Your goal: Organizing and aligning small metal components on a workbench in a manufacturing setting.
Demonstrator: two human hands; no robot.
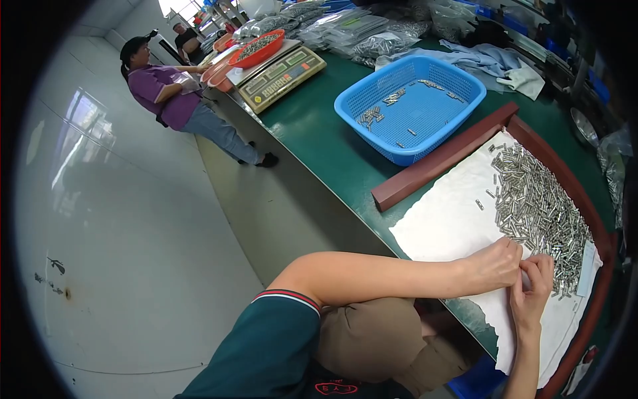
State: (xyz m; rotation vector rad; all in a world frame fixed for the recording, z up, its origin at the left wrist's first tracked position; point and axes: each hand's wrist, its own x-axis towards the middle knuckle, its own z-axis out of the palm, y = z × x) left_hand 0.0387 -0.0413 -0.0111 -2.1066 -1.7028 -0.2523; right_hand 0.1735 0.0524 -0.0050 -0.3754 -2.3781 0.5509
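A heap of small silvery metal cylindrical parts (541, 199) is spread on a white cloth (438, 223) on the green table. At the near edge of the heap, my left hand (495, 266) is closed with its fingers curled in. My right hand (533, 286) meets it there, thumb and fingers pinched together. The fingertips of both hands are close together, and whatever they hold is too small or hidden to make out. A few loose metal parts (480, 204) lie apart from the heap on the cloth.
Dark red bars (445, 159) border the cloth. Beyond them stands a blue plastic basket (412, 110) with several metal parts inside. Farther off are a scale (282, 76), a red bowl (258, 48) of parts and plastic bags (349, 30). A person in purple (163, 90) stands past the table's left edge.
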